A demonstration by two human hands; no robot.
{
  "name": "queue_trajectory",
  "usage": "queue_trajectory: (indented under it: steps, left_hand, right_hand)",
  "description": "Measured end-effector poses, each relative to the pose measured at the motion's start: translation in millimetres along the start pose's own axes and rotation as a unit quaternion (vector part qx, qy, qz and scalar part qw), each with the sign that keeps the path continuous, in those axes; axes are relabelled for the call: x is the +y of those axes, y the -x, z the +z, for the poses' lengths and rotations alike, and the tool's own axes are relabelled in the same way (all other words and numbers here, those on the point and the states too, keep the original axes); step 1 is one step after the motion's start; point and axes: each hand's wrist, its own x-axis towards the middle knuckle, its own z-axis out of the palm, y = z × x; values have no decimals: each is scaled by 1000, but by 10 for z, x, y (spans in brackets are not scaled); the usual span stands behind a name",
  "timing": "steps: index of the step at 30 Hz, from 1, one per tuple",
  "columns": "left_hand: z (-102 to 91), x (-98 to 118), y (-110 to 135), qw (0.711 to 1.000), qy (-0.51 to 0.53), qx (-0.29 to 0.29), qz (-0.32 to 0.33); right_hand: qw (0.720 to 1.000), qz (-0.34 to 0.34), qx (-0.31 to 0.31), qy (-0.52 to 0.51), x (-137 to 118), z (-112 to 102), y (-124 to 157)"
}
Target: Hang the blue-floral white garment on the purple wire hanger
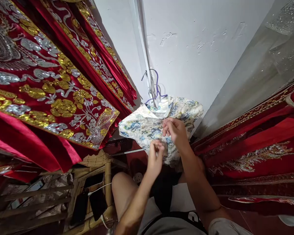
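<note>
A white shirt (pixel 147 129) with a blue and yellow floral print hangs in front of me on a purple hanger (pixel 157 83). My right hand (pixel 174 129) is at the shirt's front, just below the neckline, with thumb and fingers pinched together. What the pinch holds, if anything, is hidden. Lower and to the left, my left hand (pixel 156 153) is in front of the shirt, its fingers curled toward the thumb and slightly blurred. Anything between those fingers is too small to make out. Both forearms cover part of the shirt's lower front.
The hanger hooks onto a white strip (pixel 143 42) along the wall (pixel 198 39). Red embroidered garments (pixel 51 85) hang at left, with more red fabric (pixel 257 156) at right. Dark phones (pixel 98 204) with white cables lie on a bamboo stand (pixel 108 182) by my leg.
</note>
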Motion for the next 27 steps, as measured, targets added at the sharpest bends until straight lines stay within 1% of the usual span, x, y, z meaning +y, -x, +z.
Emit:
queue_trajectory:
  steps: [2, 3, 5, 7, 8, 10, 12, 14, 16, 18, 19, 20, 21, 22, 23, 24, 25, 26, 27]
  left_hand:
    - [-137, 394, -324, 995, -24, 37, 93]
    - [-190, 578, -481, 989, -50, 35, 135]
    - [-265, 877, -742, 977, -112, 2, 182]
    - [-310, 1054, -901, 965, -167, -19, 202]
    - [-325, 1096, -940, 960, -187, -16, 209]
    - [-349, 1113, -957, 953, -209, 7, 219]
    - [-376, 1091, -929, 954, -204, 26, 219]
    - [-432, 1092, -904, 955, -178, 68, 229]
    - [-549, 1132, -921, 941, -151, 152, 262]
    - [-748, 1167, -990, 909, -126, 253, 307]
    - [-876, 1158, -1034, 894, -106, 297, 317]
    - [-1013, 1120, -1075, 888, -71, 332, 312]
    - [-1151, 1046, -1105, 889, -16, 356, 287]
    - [-1278, 935, -1116, 898, 60, 367, 236]
    - [-1380, 792, -1105, 903, 155, 367, 163]
    - [-1448, 623, -1068, 897, 254, 354, 77]
    - [-1474, 439, -1006, 878, 340, 337, -12]
    - [-1455, 252, -923, 852, 408, 318, -84]
    - [-1390, 74, -828, 826, 456, 300, -142]
  right_hand:
    - [1000, -8, -12, 7, -37, -34, 21]
    - [1000, -12, -20, 11, -66, -43, 8]
    - [999, -17, -33, 18, -92, -44, -50]
    - [999, -17, -39, 15, -26, -21, -130]
    - [999, -14, -39, 9, 47, 0, -169]
    - [999, -1, -37, -7, 248, 55, -231]
    - [999, 10, -34, -17, 473, 116, -251]
    - [1000, 15, -26, -3, 671, 158, -221]
    - [999, 33, -20, 22, 819, 159, -137]
    - [997, 64, -18, 35, 917, 117, -5]
    - [996, 78, -23, 29, 950, 87, 75]
    - [996, 86, -30, 18, 973, 57, 159]
    - [995, 90, -38, 5, 987, 33, 244]
    - [994, 93, -48, -6, 995, 18, 324]
    - [994, 97, -58, -12, 996, 14, 395]
    - [993, 102, -62, -16, 993, 20, 455]
    - [992, 106, -61, -18, 989, 34, 501]
    - [992, 111, -55, -23, 985, 50, 533]
    - [992, 115, -46, -31, 986, 63, 554]
